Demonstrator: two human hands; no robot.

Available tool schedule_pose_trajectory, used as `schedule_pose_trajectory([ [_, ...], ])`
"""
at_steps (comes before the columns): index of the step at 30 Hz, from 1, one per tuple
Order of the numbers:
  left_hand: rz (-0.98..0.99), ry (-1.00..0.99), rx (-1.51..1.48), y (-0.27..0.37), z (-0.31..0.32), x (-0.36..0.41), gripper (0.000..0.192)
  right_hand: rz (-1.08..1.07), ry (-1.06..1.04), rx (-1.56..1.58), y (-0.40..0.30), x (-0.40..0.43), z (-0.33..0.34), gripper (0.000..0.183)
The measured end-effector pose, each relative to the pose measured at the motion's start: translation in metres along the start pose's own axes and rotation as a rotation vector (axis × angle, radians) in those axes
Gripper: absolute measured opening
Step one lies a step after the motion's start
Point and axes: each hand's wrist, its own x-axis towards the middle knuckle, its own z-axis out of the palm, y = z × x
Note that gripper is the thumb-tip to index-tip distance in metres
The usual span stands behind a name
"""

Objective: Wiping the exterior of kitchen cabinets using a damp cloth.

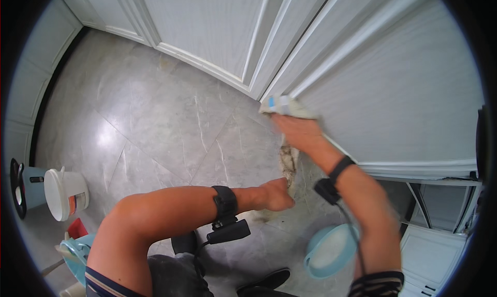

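Note:
A pale cloth with a blue patch [289,106] lies under the fingers of my right hand [297,130], which presses it against the lower edge of a white cabinet door [388,102]. The hand is slightly blurred. My left hand [277,195] is lower, close to the floor, on a dirty, stained cloth [288,161] that stretches up toward my right hand. Its fingers are curled, and whether they grip this cloth is hard to see. A black strap with a small device is on each forearm.
A light blue basin [332,250] with cloudy liquid stands on the grey tiled floor [163,114] near my shoes. White lidded bucket [68,194], a blue-grey bin [33,186] and a turquoise bucket [77,258] are at the left. White cabinets [202,29] line the top.

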Motion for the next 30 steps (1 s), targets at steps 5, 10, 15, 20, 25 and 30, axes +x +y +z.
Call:
schedule_pose_trajectory([
  [5, 0.032, 0.018, -0.001, 0.022, -0.006, -0.006, 0.058, -0.158, 0.218, -0.339, 0.032, 0.031, -0.14, 0.038],
  [10, 0.058, -0.031, -0.043, 0.033, 0.01, 0.004, 0.06, -0.016, -0.137, 0.012, 0.023, 0.016, -0.087, 0.044],
  [15, 0.02, 0.018, -0.039, 0.027, 0.02, -0.007, 0.06, -0.077, -0.025, -0.311, -0.006, -0.012, 0.019, 0.037],
  [20, -0.002, -0.081, 0.012, 0.013, 0.015, -0.012, 0.06, -0.114, -0.01, -0.162, 0.037, -0.051, -0.063, 0.039],
  [25, 0.111, -0.105, -0.011, 0.032, 0.028, -0.012, 0.056, 0.072, -0.491, -0.198, 0.057, -0.143, -0.145, 0.044],
  [30, 0.127, -0.174, -0.005, 0.037, 0.033, -0.018, 0.055, -0.136, -0.279, -0.307, 0.033, -0.134, -0.103, 0.05],
])
